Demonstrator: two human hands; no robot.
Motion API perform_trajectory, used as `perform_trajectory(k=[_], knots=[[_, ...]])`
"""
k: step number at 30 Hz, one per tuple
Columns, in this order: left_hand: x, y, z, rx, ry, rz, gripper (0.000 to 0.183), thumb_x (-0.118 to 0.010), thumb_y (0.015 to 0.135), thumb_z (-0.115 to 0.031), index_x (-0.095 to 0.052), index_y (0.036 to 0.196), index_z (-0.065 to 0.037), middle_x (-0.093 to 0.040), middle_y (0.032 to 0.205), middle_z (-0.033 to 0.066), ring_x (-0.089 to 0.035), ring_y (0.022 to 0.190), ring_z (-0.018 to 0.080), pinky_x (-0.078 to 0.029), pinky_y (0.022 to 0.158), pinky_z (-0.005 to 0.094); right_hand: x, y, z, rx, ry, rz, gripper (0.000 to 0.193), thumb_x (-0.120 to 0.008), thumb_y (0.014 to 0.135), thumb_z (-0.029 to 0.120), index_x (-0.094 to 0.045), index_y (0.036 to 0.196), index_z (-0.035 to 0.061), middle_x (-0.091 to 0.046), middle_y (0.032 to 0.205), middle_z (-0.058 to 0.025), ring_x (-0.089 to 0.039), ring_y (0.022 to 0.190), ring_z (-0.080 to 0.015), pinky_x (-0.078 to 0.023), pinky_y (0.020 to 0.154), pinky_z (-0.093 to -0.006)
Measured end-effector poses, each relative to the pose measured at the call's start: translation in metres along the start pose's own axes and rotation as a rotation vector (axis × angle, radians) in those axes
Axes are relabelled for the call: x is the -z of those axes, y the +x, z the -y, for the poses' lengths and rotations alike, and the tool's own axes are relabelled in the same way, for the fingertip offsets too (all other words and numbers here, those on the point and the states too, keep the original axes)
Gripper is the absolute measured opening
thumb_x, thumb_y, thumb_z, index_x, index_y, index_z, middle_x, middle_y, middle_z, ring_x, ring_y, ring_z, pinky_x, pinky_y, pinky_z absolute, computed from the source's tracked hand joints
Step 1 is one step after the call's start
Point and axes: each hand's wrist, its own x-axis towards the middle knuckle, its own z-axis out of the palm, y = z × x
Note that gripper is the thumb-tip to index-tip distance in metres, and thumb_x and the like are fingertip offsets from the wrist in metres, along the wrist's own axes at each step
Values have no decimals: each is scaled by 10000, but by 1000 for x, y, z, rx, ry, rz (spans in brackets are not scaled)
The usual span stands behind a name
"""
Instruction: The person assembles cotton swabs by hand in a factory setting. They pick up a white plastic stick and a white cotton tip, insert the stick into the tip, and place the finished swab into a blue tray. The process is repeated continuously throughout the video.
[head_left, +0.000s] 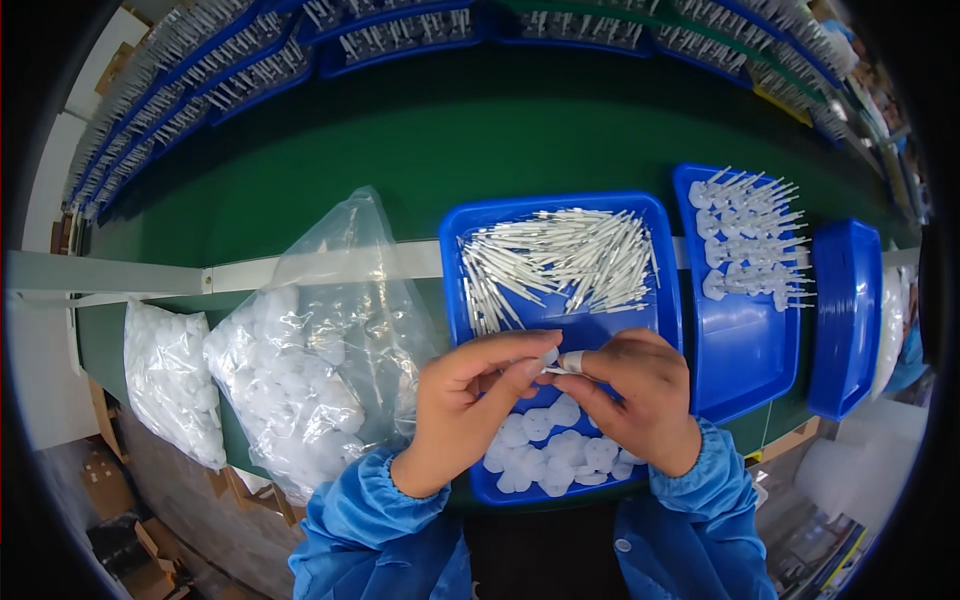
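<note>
My left hand [475, 395] and my right hand [640, 390] meet over the blue tray [672, 300]. Between the left thumb and fingers is a small translucent white plastic piece [549, 357]. My right fingers pinch a thin white rod [554, 371] whose end meets or lies close to that piece; the exact contact is hidden. White tape wraps one right finger. Beyond my hands, the tray holds a heap of thin white rods [570, 255]. Nearer me, below my hands, lie loose flower-shaped white plastic pieces [560, 455].
Right of the tray, another blue tray [745, 360] carries rows of plastic pieces with rods [745, 240]. Farther right stand stacked blue trays [845, 310]. Clear bags of white pieces [300, 370] lie left. Filled trays [400, 45] line the far side of the green table [400, 130].
</note>
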Motion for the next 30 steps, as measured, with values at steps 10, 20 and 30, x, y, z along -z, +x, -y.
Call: perform_trajectory(k=[10, 20, 30], knots=[[14, -13, -10, -4, 31, -53, 479, -690, 1033, 89, -597, 1496, 7, -774, 1341, 197, -744, 1204, 194, -623, 867, 276, -1, 7, 19, -96, 146, 81, 257, -960, 812, 117, -806, 1016, 88, -711, 672, -12, -691, 581, -182, -475, 606, -335], [-10, -27, -6, -237, 284, -142, 413, -734, 978, 117, -771, 1364, -27, -756, 1240, 142, -763, 1102, 191, -664, 893, 298, 11, -18, 20, -76, 145, 60, 215, -936, 834, 96, -817, 1011, 69, -678, 615, -23, -665, 526, -192, -487, 569, -325], [-31, -38, -2, -463, 719, -127, 463, -789, 869, 135, -821, 1294, -45, -760, 1169, 121, -753, 966, 208, -609, 790, 304, 26, -47, 28, -444, 424, 111, 132, -871, 936, 67, -817, 1045, 14, -693, 634, -56, -698, 566, -113, -483, 520, -261]])
